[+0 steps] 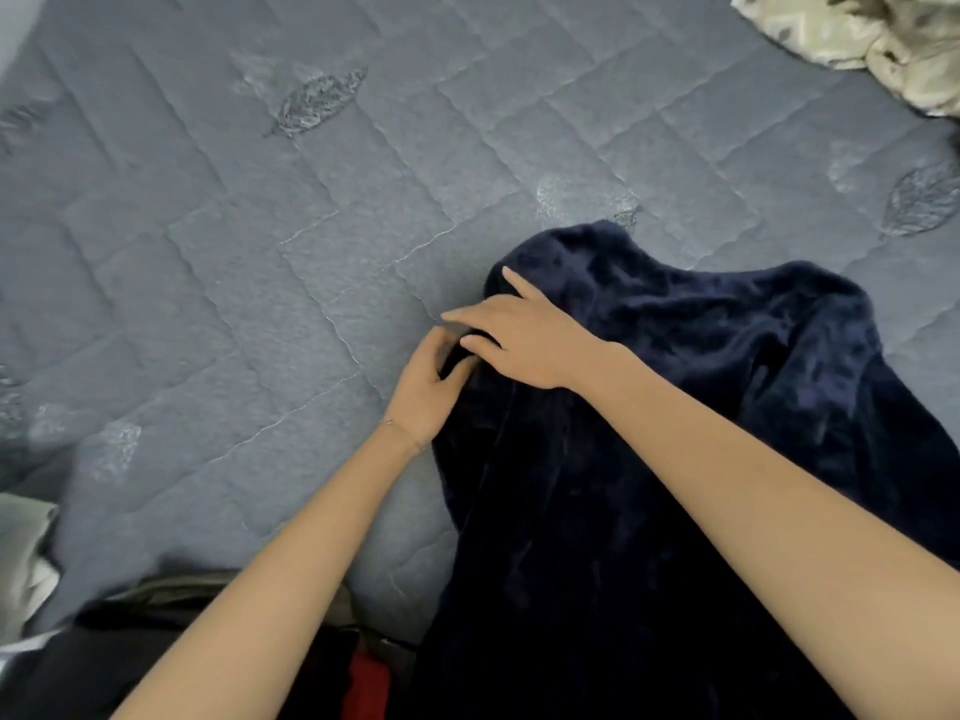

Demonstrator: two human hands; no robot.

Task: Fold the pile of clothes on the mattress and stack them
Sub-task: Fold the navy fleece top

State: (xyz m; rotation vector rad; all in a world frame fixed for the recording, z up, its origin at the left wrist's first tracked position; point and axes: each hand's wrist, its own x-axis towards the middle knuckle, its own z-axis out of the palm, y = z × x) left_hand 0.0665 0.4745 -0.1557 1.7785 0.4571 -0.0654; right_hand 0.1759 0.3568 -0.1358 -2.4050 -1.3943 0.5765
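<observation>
- Blue-grey quilted mattress (260,252) with stitched leaf motifs fills most of the view.
- Dark navy plush fleece garment (649,459) lies on the mattress right of centre. It runs from mid-frame down to the near edge, and your right forearm crosses over it.
- Your left hand (428,389) has its fingers curled and pinches the garment's left edge near the upper corner.
- Your right hand (524,340) rests on that same corner, fingers nearly straight and slightly spread, just above the left hand. Cannot tell whether the two hands touch.
- Thin bracelet (410,439) sits on your left wrist.
- Crumpled cream patterned fabric (857,39) lies at the far right corner, well apart from the garment.
- Pale grey-green cloth (23,553) shows at the left edge.
- Black clothing (93,678) and a red item (366,688) lie at the near edge, beside the garment's lower left and partly hidden by your left forearm.
</observation>
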